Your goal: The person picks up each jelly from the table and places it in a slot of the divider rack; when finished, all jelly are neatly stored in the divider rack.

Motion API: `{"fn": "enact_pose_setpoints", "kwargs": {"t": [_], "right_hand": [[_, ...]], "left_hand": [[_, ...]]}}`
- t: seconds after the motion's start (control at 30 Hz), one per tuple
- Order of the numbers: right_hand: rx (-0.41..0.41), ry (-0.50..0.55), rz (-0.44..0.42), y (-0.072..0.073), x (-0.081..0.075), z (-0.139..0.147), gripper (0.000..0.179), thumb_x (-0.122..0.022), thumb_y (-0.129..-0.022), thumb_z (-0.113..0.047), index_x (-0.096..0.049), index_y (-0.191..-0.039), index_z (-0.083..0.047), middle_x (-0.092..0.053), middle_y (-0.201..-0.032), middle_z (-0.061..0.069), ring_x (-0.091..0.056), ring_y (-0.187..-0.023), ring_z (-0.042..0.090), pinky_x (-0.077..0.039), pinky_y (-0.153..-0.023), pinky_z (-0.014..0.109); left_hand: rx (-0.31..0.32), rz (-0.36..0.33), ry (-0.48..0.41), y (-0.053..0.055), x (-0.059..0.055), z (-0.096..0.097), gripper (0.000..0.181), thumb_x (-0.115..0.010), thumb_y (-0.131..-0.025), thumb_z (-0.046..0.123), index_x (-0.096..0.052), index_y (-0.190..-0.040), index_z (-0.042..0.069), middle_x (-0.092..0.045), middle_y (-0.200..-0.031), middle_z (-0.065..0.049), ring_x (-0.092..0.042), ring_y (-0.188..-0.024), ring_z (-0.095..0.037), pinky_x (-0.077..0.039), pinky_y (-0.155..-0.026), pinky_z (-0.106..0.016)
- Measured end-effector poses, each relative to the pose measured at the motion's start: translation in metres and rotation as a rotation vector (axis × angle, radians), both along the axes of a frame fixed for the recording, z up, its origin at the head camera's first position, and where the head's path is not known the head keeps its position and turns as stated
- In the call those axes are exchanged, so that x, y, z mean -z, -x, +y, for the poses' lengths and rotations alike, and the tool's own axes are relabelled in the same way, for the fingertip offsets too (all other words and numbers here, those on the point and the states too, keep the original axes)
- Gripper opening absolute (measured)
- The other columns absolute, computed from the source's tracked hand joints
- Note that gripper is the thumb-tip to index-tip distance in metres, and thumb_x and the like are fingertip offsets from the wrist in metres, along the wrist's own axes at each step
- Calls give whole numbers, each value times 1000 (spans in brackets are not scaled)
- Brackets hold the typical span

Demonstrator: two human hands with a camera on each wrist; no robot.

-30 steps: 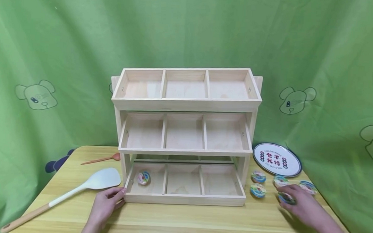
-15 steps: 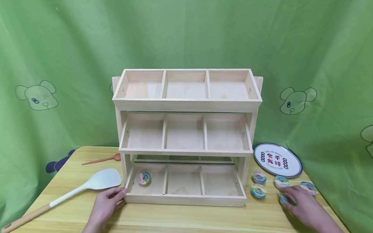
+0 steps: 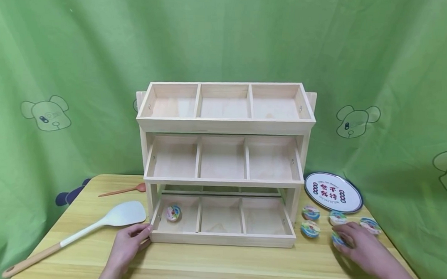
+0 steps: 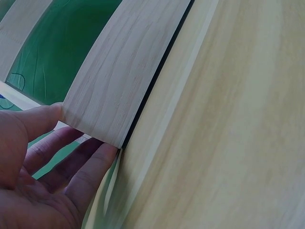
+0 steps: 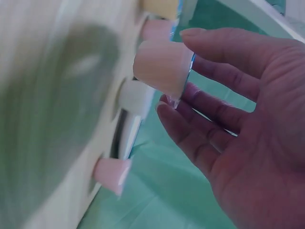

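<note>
My left hand is at the front left corner of a three-tier wooden rack. In the left wrist view, its thumb lies at the top of the bottom tray's front board and the fingertips bear on its end. Over on the right, my right hand pinches a small jelly cup by its lidded rim, between thumb and fingers. Other jelly cups stand around it: one nearer the rack, one behind, one further right. Another jelly cup sits in the bottom tray's left compartment.
A white oval plate lies at the back right of the wooden table. On the left are a large white spatula with a wooden handle and a small red spoon. A green curtain hangs behind the table.
The jelly cup in my right hand has turned a little, showing more of its colourful lid, and shifted slightly left. My left hand stays at the tray corner.
</note>
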State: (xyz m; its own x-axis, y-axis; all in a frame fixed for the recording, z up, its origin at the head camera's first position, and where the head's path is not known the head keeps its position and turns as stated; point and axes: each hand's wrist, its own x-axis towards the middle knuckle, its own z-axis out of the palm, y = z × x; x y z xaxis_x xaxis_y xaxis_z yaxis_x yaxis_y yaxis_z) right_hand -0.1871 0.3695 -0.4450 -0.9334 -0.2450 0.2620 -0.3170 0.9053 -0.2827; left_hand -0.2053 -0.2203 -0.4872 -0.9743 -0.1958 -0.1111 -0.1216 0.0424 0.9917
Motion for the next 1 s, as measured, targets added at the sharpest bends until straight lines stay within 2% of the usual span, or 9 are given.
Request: {"fn": "enact_pose_setpoints", "kwargs": {"t": [0.43, 0.6, 0.77, 0.87, 1.0], "right_hand": [[-9, -20, 2, -9, -27, -31, 43, -84, -75, -18, -68, -113, -4, -62, -112, 21, -57, -101, 47, -47, -85, 70], [-40, -9, -22, -8, -33, -43, 41, -83, -77, -17, -68, -114, -5, -62, -108, 11, -60, -96, 36, -54, -83, 61], [-81, -17, -12, -9, -39, -57, 42, -83, -77, -14, -69, -115, -6, -61, -109, 8, -61, -95, 31, -56, -83, 56], [-97, -21, -17, -8, -43, -67, 41, -81, -79, -16, -68, -117, -6, -61, -116, 16, -59, -102, 39, -53, -88, 61], [-114, -23, -42, -5, -48, -81, 40, -80, -81, -19, -68, -117, -7, -54, -130, 27, -50, -118, 50, -43, -97, 70]], "left_hand": [[-1, 2, 0, 0, 1, 0, 29, -66, -94, 6, -63, -115, -13, -61, -110, -19, -65, -97, -24, -59, -87, -32], [-3, 0, 1, 0, 0, 0, 30, -67, -93, 7, -63, -115, -13, -61, -111, -18, -64, -97, -24, -59, -87, -32], [-3, -1, 1, 0, -1, 0, 29, -67, -93, 7, -63, -115, -13, -61, -111, -18, -64, -97, -24, -59, -87, -32], [-3, 2, -4, 0, -1, 0, 29, -67, -93, 6, -63, -115, -13, -61, -110, -17, -64, -97, -24, -59, -87, -32], [-5, 4, -6, 1, -1, 0, 28, -67, -93, 5, -63, -115, -13, -62, -108, -16, -64, -97, -23, -59, -87, -32]]}}
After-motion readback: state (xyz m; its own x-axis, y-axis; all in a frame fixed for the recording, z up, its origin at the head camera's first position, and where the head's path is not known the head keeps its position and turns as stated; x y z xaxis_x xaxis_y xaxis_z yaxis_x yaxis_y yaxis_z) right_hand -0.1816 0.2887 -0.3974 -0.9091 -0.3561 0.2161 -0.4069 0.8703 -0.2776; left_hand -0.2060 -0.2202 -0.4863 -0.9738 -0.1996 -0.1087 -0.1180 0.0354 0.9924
